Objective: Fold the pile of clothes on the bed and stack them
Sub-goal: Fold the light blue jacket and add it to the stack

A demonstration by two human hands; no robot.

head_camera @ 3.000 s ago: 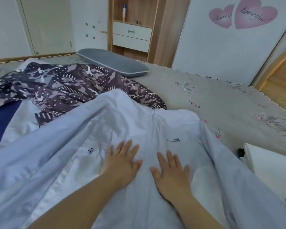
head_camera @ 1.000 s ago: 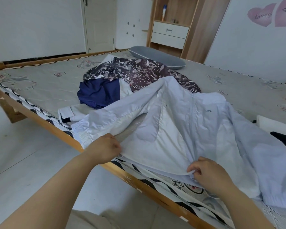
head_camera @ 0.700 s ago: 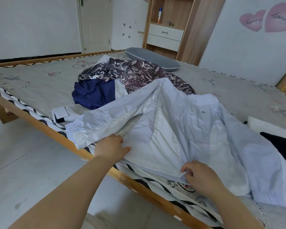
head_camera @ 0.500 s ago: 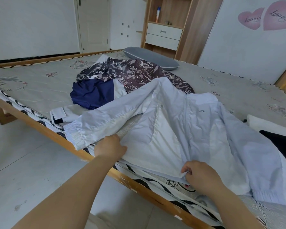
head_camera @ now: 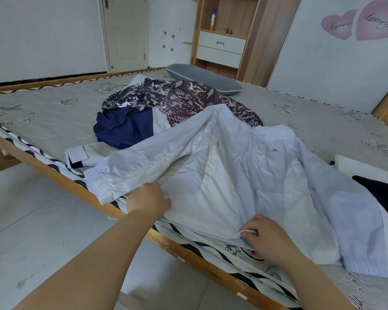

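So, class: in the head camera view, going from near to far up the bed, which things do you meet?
Right hand → pale jacket → navy garment → patterned garment → grey pillow → white drawers

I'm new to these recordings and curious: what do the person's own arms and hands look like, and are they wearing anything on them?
Both forearms are bare as far as the picture shows: no sleeves, gloves, watch or bracelet. The left hand and right hand show no rings on the visible fingers. No markings or cables anywhere.
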